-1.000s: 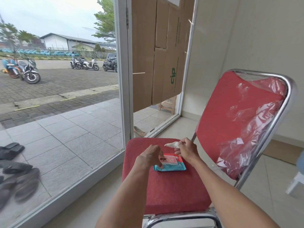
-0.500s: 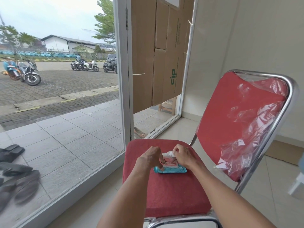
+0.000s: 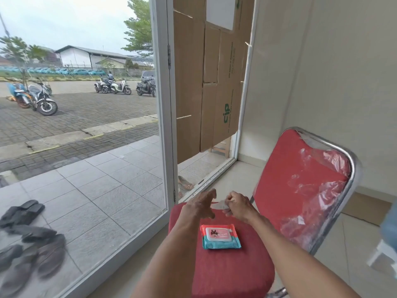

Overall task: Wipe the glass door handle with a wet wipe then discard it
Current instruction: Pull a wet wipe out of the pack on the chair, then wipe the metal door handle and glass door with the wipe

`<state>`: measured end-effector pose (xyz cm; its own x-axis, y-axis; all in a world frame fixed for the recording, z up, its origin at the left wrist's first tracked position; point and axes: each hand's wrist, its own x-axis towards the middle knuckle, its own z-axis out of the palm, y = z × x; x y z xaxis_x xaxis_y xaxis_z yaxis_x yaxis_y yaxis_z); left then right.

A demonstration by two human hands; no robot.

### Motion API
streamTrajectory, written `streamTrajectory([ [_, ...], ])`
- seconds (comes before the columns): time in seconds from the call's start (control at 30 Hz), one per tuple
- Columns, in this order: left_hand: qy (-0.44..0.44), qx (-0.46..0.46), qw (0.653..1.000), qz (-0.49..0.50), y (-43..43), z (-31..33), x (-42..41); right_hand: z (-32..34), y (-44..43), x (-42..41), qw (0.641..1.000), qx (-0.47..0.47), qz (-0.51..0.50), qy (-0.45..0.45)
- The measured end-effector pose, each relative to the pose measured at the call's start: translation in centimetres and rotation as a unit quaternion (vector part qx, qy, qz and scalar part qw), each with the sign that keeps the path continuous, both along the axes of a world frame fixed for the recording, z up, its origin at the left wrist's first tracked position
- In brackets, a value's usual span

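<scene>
A teal and pink wet wipe pack (image 3: 220,237) lies flat on the red chair seat (image 3: 232,274), its lid closed. Above the seat's far edge my right hand (image 3: 238,206) pinches a white wet wipe (image 3: 221,204). My left hand (image 3: 200,206) hovers just left of the wipe with its fingers spread, holding nothing. The glass door (image 3: 206,82), covered with cardboard, stands beyond the chair in its white frame (image 3: 169,125). No door handle shows in the head view.
A large glass pane (image 3: 86,168) fills the left, with sandals (image 3: 23,244) outside on the tiles. The chair backrest (image 3: 300,190) wears torn plastic wrap. A white wall (image 3: 333,82) is on the right. Something blue and white (image 3: 386,244) sits at the right edge.
Both hands have lifted off the pack and moved toward the door. The right hand has pulled a wipe free; the left hand has let go of the pack, which now lies with its lid closed.
</scene>
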<state>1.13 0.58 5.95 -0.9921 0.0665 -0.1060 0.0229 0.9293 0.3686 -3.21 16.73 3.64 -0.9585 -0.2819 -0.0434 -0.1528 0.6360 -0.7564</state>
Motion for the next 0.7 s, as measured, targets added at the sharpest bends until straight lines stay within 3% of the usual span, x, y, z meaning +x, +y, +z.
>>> streamTrajectory([
  [0.23,0.051,-0.007,0.998,0.027,-1.6,24.9,1.0,25.0,-2.1,0.9,0.999,-0.009,0.028,0.021],
  [0.43,0.106,-0.001,0.993,0.058,-4.2,45.9,3.4,46.0,-4.5,3.2,0.996,-0.081,0.027,0.03],
  [0.53,0.137,0.02,0.987,0.08,-6.0,54.8,4.9,54.8,-5.9,4.6,0.992,-0.116,0.034,0.031],
  [0.7,0.188,0.058,0.973,0.118,-9.5,64.4,7.1,64.3,-8.8,6.5,0.983,-0.164,0.075,0.044],
])
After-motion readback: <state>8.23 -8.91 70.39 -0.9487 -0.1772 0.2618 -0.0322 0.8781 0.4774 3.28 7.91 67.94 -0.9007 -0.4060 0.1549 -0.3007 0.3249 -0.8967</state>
